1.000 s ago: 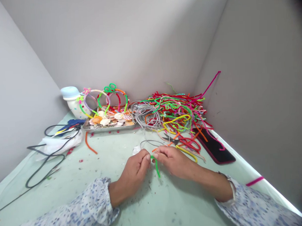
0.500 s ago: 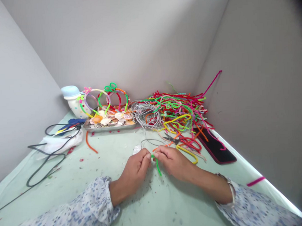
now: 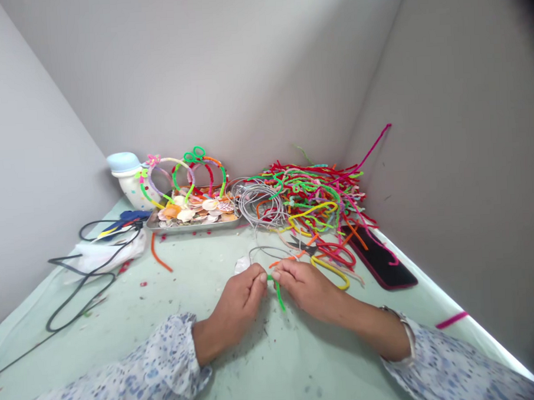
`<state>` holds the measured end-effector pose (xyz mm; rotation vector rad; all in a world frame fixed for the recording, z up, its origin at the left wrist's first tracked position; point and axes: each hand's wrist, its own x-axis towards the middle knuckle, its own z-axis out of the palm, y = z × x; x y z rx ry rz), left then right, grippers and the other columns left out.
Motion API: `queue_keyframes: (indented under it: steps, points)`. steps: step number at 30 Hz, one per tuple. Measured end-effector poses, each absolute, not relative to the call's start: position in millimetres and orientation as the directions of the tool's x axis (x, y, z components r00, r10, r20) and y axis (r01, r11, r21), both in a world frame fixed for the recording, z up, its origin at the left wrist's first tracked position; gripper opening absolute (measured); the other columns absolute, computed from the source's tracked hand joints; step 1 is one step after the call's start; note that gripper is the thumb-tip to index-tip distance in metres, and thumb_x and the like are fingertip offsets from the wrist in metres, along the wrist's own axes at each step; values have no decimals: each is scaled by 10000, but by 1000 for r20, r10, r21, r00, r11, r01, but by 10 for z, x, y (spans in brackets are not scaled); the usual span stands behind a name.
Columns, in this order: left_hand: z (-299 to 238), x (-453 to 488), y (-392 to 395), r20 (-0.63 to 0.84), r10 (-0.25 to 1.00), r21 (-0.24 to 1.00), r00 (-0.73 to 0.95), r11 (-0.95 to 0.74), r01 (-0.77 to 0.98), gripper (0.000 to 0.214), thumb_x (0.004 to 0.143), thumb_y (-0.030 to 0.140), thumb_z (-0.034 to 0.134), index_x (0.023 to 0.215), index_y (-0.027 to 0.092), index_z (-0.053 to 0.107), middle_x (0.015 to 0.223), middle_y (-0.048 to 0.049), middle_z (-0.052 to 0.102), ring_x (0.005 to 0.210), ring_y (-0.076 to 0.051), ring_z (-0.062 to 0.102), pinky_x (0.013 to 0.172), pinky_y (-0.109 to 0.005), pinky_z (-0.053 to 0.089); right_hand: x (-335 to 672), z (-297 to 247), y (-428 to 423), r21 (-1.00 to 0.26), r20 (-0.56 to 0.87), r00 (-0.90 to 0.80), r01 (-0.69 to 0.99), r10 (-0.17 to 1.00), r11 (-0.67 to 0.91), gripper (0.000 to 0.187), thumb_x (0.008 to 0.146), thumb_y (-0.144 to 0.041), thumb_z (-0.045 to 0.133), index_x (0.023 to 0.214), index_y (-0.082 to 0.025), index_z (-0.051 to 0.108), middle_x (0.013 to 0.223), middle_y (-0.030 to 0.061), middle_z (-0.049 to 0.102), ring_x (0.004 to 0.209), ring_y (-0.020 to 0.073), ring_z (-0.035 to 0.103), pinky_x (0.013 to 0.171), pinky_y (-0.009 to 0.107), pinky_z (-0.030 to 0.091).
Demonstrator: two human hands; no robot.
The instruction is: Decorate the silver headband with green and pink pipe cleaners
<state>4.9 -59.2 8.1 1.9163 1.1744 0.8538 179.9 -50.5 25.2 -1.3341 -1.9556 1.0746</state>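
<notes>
Pinches a green stem [image 3: 280,298] between left hand [image 3: 240,299] and right hand [image 3: 310,288], both clamped on it thumb over finger, with only a small gap between. Shows a short stretch across that gap at the clock's centre and a tail toward between five and six o'clock. Wears patterned sleeves [image 3: 167,352] and, on the right wrist, a band [image 3: 410,338].

Has a white scrap [image 3: 241,264] just beyond the left hand, near eleven o'clock, and an orange stem [image 3: 286,261] just past the right. Includes red-handled scissors [image 3: 343,253] at two o'clock, a yellow stem [image 3: 332,269] at three and, farther that way, a dark phone [image 3: 385,262], partly under loose stems.

Farther out, holds a grey wire coil [image 3: 262,209] at twelve, a tangled pile [image 3: 315,186] of coloured stems at one, and a tray [image 3: 193,228] of shells [image 3: 186,215] between ten and eleven, with coloured hoops [image 3: 225,177] upright over it. Adds a blue-topped jar [image 3: 136,188] at ten, and a black cable [image 3: 82,284] at nine, on the pale green table [image 3: 164,287].
</notes>
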Motion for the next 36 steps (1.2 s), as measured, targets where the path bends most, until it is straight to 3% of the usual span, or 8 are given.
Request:
queue_keyframes:
  steps: [5, 12, 19, 30, 36]
  points:
    - [79, 49, -581, 164, 921, 833, 354, -322, 450, 327, 966, 336, 328, 682, 211, 429, 588, 34, 476, 581, -151, 458, 583, -271, 345, 1810, 245, -514, -873, -90, -372, 476, 924, 106, 278, 948, -366, 418, 753, -198, 525, 479, -73, 460, 445, 104, 436, 461, 212, 322]
    - [62, 58, -561, 126, 932, 837, 339, -283, 468, 331, 972, 354, 326, 693, 211, 432, 585, 36, 482, 584, -152, 462, 585, -272, 344, 1790, 211, -525, -832, 45, -327, 511, 944, 217, 233, 949, -337, 438, 778, -203, 522, 525, -64, 524, 502, 113, 514, 522, 219, 361]
    - [30, 52, -560, 137, 928, 838, 346, -295, 460, 322, 966, 341, 339, 685, 211, 430, 585, 37, 477, 572, -149, 459, 570, -265, 343, 1797, 161, -499, -888, -74, -364, 447, 928, 105, 280, 960, -366, 411, 776, -193, 531, 468, -66, 504, 460, 111, 506, 496, 209, 372]
    - [70, 50, -563, 151, 929, 850, 337, -296, 435, 325, 956, 324, 348, 662, 210, 428, 577, 35, 474, 566, -145, 457, 563, -258, 355, 1802, 155, -479, -932, -106, -396, 360, 912, 48, 288, 955, -386, 424, 801, -186, 562, 460, -68, 497, 437, 98, 437, 473, 192, 339]
    - [111, 45, -561, 140, 939, 881, 315, -264, 393, 222, 923, 316, 423, 760, 195, 512, 575, 51, 468, 556, -131, 450, 559, -242, 352, 1765, 114, -528, -948, -78, -383, 314, 920, 50, 281, 963, -389, 410, 823, -189, 548, 470, -67, 501, 435, 99, 452, 462, 191, 346]
